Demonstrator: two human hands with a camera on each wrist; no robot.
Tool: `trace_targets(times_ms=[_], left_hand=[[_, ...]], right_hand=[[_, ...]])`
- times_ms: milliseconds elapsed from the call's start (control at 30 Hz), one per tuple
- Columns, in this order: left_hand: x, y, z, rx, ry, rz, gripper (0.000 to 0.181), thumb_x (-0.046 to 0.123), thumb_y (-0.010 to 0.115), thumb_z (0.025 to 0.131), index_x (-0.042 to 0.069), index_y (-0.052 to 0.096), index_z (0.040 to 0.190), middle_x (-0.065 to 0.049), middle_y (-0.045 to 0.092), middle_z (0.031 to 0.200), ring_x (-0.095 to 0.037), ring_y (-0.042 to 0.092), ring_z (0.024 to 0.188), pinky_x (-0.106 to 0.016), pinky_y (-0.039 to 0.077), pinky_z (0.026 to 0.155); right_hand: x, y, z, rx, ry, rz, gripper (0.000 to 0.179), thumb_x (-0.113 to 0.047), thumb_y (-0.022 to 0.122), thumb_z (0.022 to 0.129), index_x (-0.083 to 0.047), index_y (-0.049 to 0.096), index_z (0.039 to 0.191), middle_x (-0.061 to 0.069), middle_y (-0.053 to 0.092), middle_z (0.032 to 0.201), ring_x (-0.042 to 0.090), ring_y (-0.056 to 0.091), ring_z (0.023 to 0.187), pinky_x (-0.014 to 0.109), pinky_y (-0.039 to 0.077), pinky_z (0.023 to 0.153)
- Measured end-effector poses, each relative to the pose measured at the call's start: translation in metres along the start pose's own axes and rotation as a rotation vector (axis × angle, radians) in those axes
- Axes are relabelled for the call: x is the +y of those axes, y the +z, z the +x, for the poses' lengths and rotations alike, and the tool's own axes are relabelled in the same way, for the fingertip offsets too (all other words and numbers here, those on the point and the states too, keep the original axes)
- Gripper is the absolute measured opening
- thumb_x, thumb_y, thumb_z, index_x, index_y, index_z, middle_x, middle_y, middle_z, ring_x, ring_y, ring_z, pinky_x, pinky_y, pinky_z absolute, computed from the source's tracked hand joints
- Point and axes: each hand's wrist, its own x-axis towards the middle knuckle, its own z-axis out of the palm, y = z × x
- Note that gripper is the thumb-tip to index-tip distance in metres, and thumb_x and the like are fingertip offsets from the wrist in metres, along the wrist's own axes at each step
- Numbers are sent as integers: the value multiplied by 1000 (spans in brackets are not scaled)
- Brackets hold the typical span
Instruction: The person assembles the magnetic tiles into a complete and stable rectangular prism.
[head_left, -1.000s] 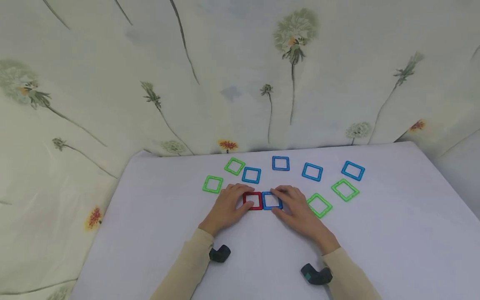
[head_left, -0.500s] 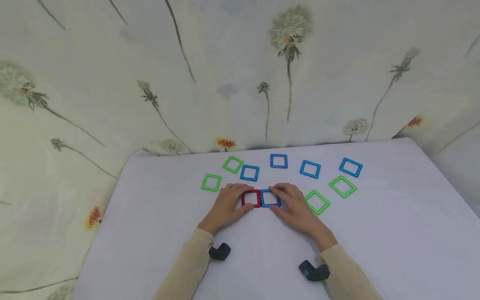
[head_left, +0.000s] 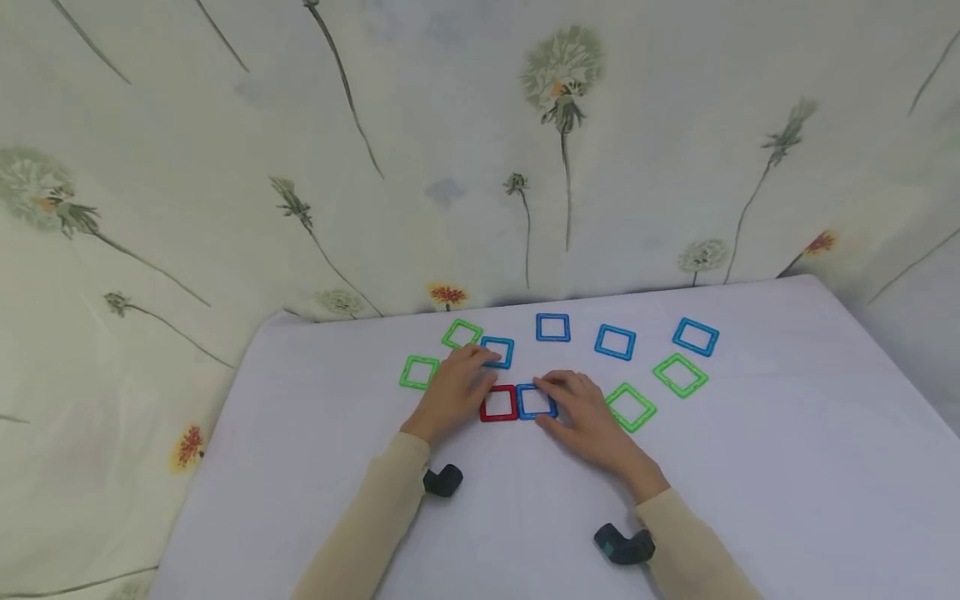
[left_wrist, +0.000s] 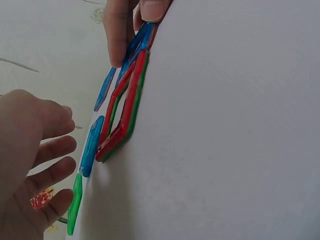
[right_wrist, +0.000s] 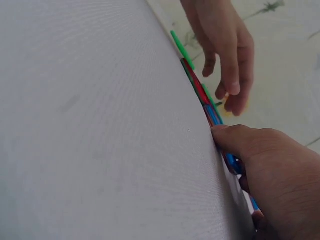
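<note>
A red square frame tile lies edge to edge with a blue square frame tile near the middle of the table. In the left wrist view, a green layer shows beneath the red one. My right hand grips the blue tile by its far and near edges, thumb at the near side. My left hand hovers above the left side of the red tile, fingers loosely bent and holding nothing. Its fingertips overlap another blue tile farther back in the head view.
Green tiles lie to the left, one partly behind the left hand. Several more blue tiles line the back of the white table, with green ones on the right. A flower-patterned cloth hangs behind.
My left hand has let go of the red tile and moved up and away toward the back blue tile. My right hand stays on the front blue tile.
</note>
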Motion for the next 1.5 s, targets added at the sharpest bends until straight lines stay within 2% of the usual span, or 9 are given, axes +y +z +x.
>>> trace_targets(times_ms=[167, 300, 567, 700, 933, 1133, 1500], left_hand=[[0, 2, 11, 40, -59, 54, 32, 22, 62, 91, 21, 60, 123, 1, 56, 124, -18, 49, 117, -37, 45, 98], [-3, 7, 16, 62, -105, 116, 28, 23, 64, 90, 21, 64, 118, 0, 56, 121, -19, 49, 114, -39, 44, 94], [-4, 9, 24, 106, -105, 174, 17, 24, 69, 87, 22, 71, 104, 1, 57, 114, -19, 47, 111, -38, 40, 87], [-4, 8, 24, 127, -99, 151, 15, 25, 68, 87, 22, 71, 101, 2, 57, 112, -18, 47, 110, -38, 39, 87], [-4, 8, 26, 219, -77, 102, 14, 25, 65, 90, 23, 70, 102, 3, 58, 109, -16, 48, 106, -36, 39, 88], [-4, 6, 29, 291, -89, 86, 16, 23, 66, 89, 20, 70, 105, 3, 61, 104, -15, 52, 103, -34, 42, 87], [-4, 9, 29, 327, -92, 34, 17, 25, 65, 90, 20, 70, 105, 5, 60, 101, -13, 53, 99, -30, 44, 84]], right_hand=[[0, 2, 0, 2, 3, 9, 55, -35, 65, 89, -19, 48, 139, 1, 45, 136, 21, 36, 130, 48, 34, 106], [1, 2, 0, -1, 8, 4, 56, -35, 65, 88, -20, 47, 139, 0, 45, 137, 20, 36, 130, 48, 34, 107], [1, 1, -1, 2, 13, 4, 56, -35, 66, 88, -20, 48, 139, 1, 45, 136, 20, 36, 129, 48, 35, 106], [1, 1, 0, 5, 9, -1, 56, -35, 66, 88, -19, 48, 139, 1, 45, 136, 20, 36, 129, 48, 34, 107], [1, 1, 0, 0, 12, -13, 56, -36, 65, 88, -19, 48, 139, 1, 45, 137, 20, 35, 130, 48, 33, 107], [2, 2, 0, -1, 18, -17, 56, -37, 65, 88, -20, 48, 138, 1, 45, 137, 20, 36, 130, 48, 34, 107], [0, 0, 0, -10, 21, -8, 56, -36, 65, 88, -19, 47, 139, 1, 44, 138, 21, 34, 131, 48, 33, 107]])
